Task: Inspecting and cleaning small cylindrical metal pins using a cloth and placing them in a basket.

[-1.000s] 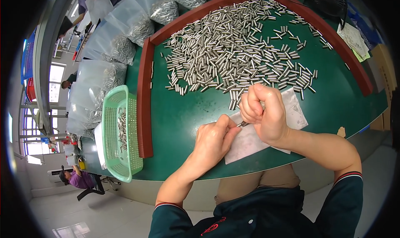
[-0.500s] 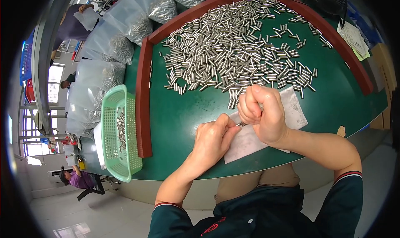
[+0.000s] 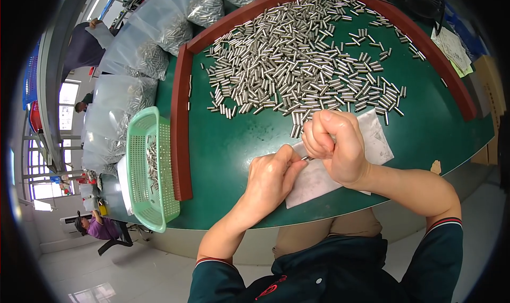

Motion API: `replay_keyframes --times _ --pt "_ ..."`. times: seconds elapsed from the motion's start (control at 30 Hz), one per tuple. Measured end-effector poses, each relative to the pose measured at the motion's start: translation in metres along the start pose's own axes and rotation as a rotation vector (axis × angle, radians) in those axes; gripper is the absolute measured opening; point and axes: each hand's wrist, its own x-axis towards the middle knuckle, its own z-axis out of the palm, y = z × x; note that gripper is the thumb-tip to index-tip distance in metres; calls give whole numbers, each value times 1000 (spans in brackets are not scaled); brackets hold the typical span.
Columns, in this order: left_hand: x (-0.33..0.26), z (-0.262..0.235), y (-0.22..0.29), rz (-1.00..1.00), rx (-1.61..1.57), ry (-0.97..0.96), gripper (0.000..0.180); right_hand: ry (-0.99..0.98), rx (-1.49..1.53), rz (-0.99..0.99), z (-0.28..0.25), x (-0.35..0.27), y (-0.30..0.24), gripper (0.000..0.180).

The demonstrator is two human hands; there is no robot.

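Note:
My left hand (image 3: 268, 178) pinches a small metal pin (image 3: 305, 158) between thumb and fingers; only a short bit of it shows in the gap between my hands. Close on its right, my right hand (image 3: 340, 149) is curled into a fist, and whatever lies inside it is hidden. Under both hands lies a smudged white cloth (image 3: 313, 186) on the green tabletop (image 3: 223, 159). A wide heap of shiny short metal pins (image 3: 297, 58) spreads across the table beyond my hands.
Dark red rails (image 3: 182, 138) border the heap. Left of them stands a light green plastic basket (image 3: 171, 181) with some pins inside. Clear bags of pins (image 3: 151, 58) line the far left. A black fan (image 3: 419, 0) and papers (image 3: 450, 48) sit at the right.
My hands keep almost the same place and pose. The surroundings have shifted slightly to the left in view, and the person at the far left has moved the sheet they hold.

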Motion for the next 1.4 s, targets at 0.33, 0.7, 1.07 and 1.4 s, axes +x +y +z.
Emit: replay_keyframes --times 0.33,0.7,1.07,1.4 --pt "1 0 1 7 -10 -5 15 -13 -11 20 -1 -2 -4 35" --pt "1 -7 2 -31 -92 22 11 -15 -103 -63 5 -4 3 35" --pt "11 -28 -26 -501 -1610 -188 13 -13 35 33 1 1 1 39" --pt "15 -32 -20 -571 -1563 -118 20 -3 63 57 -1 5 -2 38"
